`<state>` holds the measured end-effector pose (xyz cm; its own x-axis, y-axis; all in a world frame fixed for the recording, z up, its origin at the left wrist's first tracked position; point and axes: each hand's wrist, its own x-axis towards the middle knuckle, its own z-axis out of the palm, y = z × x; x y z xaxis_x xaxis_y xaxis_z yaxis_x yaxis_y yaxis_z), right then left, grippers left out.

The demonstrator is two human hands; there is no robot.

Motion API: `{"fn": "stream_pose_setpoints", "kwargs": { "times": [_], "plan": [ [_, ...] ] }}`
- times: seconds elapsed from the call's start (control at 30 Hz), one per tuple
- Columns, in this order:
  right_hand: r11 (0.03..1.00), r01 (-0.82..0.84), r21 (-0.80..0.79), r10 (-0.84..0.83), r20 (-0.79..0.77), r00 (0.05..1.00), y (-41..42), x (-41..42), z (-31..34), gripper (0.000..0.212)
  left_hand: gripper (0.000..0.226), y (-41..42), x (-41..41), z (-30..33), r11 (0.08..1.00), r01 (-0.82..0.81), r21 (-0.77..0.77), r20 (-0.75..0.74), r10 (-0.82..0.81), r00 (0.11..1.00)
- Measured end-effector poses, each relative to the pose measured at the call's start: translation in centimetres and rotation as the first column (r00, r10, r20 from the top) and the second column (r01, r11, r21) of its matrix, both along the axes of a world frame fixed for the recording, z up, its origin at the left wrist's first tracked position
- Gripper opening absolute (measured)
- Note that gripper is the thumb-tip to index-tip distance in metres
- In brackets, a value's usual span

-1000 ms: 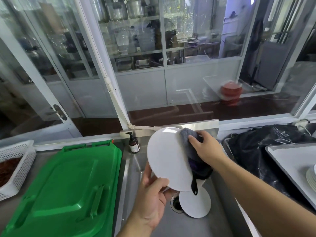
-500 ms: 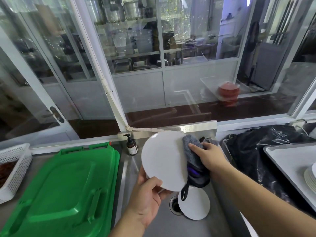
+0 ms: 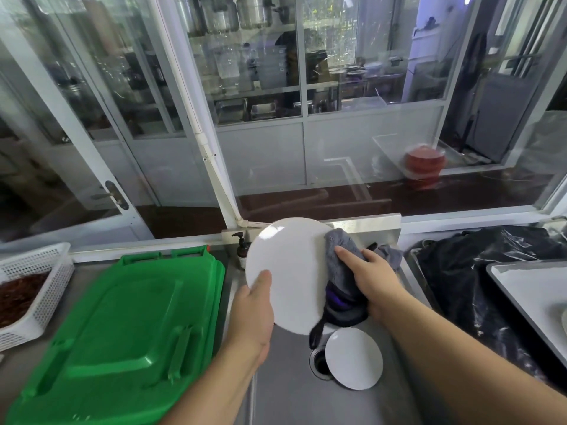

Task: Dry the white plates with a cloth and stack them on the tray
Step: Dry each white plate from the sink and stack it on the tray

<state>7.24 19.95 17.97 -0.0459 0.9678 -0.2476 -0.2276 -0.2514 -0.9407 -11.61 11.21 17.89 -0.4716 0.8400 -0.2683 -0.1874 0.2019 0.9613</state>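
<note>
My left hand grips the lower left rim of a white plate, held tilted up above the steel sink. Against the plate's right edge my right hand holds a grey and purple cloth, its fingers lying over the cloth. A second white plate lies in the sink bottom, partly over the drain. At the far right stands a grey tray; the rim of a plate stack shows at the frame edge.
A green plastic bin lid covers the counter on the left, with a white basket of dark red contents beyond it. A soap pump bottle stands behind the sink. Black plastic sheeting lies between sink and tray. Glass panels rise behind.
My left hand slid from the plate's bottom edge up to its lower left rim. The cloth and right hand shifted slightly along the right edge of the plate.
</note>
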Motion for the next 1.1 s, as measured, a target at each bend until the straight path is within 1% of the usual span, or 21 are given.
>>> {"fn": "stream_pose_setpoints", "kwargs": {
  "times": [0.1,0.17,0.23,0.33,0.4,0.47,0.53,0.6,0.67,0.73,0.8,0.9,1.0,1.07,1.1],
  "plan": [
    [0.993,0.050,-0.105,-0.060,-0.096,0.994,-1.2,-1.3,-1.1,0.029,0.025,-0.5,2.0,-0.7,0.994,-0.098,0.046,0.068,0.095,0.993],
    [0.989,0.096,-0.117,-0.110,-0.119,0.987,-2.1,-1.9,-1.5,0.026,0.028,-1.1,3.3,-0.9,0.991,-0.130,0.026,0.134,0.126,0.983],
    [0.986,0.124,-0.108,-0.137,-0.121,0.983,-2.3,-2.0,-1.6,0.023,0.031,-1.6,4.1,-1.0,0.994,-0.110,-0.002,0.188,0.109,0.976],
    [0.987,0.122,-0.108,-0.132,-0.097,0.986,-1.9,-1.1,-1.4,0.025,0.021,-1.7,3.6,-0.6,0.999,-0.031,-0.021,0.223,0.035,0.974],
    [0.992,0.088,-0.094,-0.097,-0.094,0.991,-1.5,-0.4,-1.1,0.025,0.017,-1.4,2.4,0.3,0.999,-0.026,-0.027,0.248,0.032,0.968],
    [0.999,0.040,-0.029,-0.041,-0.058,0.997,-1.0,0.2,-0.6,0.023,0.020,-0.9,0.8,1.5,0.998,-0.012,-0.061,0.220,0.026,0.975],
    [0.999,-0.004,0.046,0.004,-0.007,1.000,-0.5,0.9,-0.1,0.022,0.022,-0.4,-0.8,2.8,0.991,0.085,-0.099,0.146,-0.070,0.987],
    [0.994,-0.047,0.103,0.046,0.017,0.999,0.0,1.5,0.5,0.016,0.025,-0.1,-1.8,3.9,0.969,0.198,-0.149,0.097,-0.185,0.978],
    [0.987,-0.088,0.136,0.082,0.046,0.996,0.2,1.6,0.8,0.010,0.027,0.0,-2.3,4.6,0.953,0.249,-0.173,0.055,-0.243,0.968],
    [0.988,-0.074,0.133,0.068,0.045,0.997,0.1,1.3,0.9,0.013,0.026,0.3,-2.2,4.5,0.968,0.209,-0.139,-0.020,-0.214,0.977],
    [0.993,-0.004,0.115,0.000,0.028,1.000,0.0,1.0,0.8,0.019,0.025,0.5,-1.7,4.1,0.985,0.149,-0.081,-0.053,-0.154,0.987],
    [0.993,0.105,0.062,-0.104,-0.011,0.994,-0.5,0.5,0.4,0.019,0.025,0.4,0.0,2.9,0.999,0.036,-0.009,-0.015,-0.036,0.999],
    [0.976,0.211,-0.057,-0.216,-0.083,0.973,-1.8,-1.2,-0.7,0.026,0.024,0.1,2.5,1.6,0.996,-0.086,0.024,0.071,0.085,0.994],
    [0.960,0.254,-0.121,-0.270,-0.137,0.953,-2.7,-2.1,-1.2,0.029,0.025,-0.3,4.1,1.1,0.991,-0.127,0.038,0.140,0.120,0.983],
    [0.956,0.258,-0.138,-0.278,-0.153,0.949,-3.0,-2.3,-1.4,0.028,0.027,-0.6,4.5,0.8,0.992,-0.122,0.033,0.162,0.115,0.980]
  ]
}}
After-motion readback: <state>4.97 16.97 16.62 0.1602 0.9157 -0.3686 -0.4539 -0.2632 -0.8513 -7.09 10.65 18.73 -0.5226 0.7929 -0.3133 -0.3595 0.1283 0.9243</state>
